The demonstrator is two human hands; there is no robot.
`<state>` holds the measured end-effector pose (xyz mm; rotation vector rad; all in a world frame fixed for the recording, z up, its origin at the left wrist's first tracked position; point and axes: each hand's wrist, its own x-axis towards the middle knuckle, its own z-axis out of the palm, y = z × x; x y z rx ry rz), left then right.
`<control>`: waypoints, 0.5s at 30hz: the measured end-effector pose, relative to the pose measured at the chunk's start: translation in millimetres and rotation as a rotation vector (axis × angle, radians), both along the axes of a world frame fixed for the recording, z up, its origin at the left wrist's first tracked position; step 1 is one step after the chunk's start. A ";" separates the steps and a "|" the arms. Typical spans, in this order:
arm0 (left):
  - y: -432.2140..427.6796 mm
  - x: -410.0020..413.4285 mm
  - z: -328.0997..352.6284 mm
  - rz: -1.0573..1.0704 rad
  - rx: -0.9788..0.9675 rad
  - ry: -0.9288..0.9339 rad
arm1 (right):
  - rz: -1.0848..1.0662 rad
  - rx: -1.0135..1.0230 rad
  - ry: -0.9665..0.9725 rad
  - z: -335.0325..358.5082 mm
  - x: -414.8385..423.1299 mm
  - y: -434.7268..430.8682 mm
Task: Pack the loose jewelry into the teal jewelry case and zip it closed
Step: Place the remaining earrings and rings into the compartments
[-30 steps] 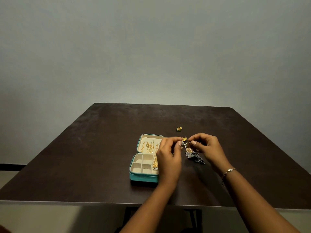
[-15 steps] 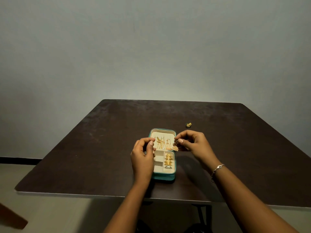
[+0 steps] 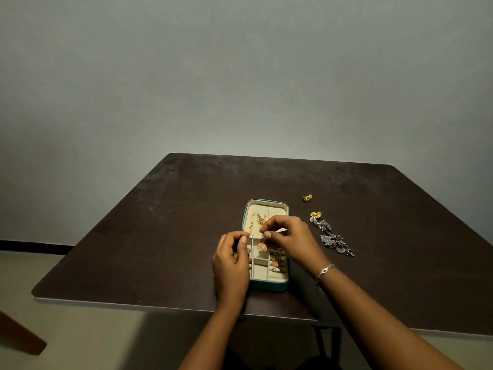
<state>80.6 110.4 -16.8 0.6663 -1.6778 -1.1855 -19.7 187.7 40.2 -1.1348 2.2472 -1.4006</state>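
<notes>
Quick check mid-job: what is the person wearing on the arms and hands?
Both forearms are bare, no sleeves in sight. Neither the left hand nor the right hand wears a glove. The right wrist carries a thin silver chain bracelet with a small oval charm; the left wrist is bare. Rings are too small to tell.

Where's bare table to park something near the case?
Bare: dark brown table left of the open teal jewelry case, out to its edge, and the far strip behind the case. Crowded: right of it, small gold earrings and dark silver jewelry.
</notes>
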 end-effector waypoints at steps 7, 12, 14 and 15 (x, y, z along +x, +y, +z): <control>2.2 3.2 1.6 -0.009 -0.034 0.023 | 0.000 0.176 0.249 -2.4 5.8 -10.3; 1.5 4.0 0.9 -0.028 -0.023 0.030 | -0.041 0.323 0.377 -1.3 7.2 -15.5; 0.8 4.1 0.5 -0.029 -0.023 0.028 | -0.080 0.340 0.355 -0.2 5.9 -18.3; 0.6 4.1 0.2 -0.028 -0.025 0.025 | -0.100 0.347 0.342 0.2 5.2 -19.9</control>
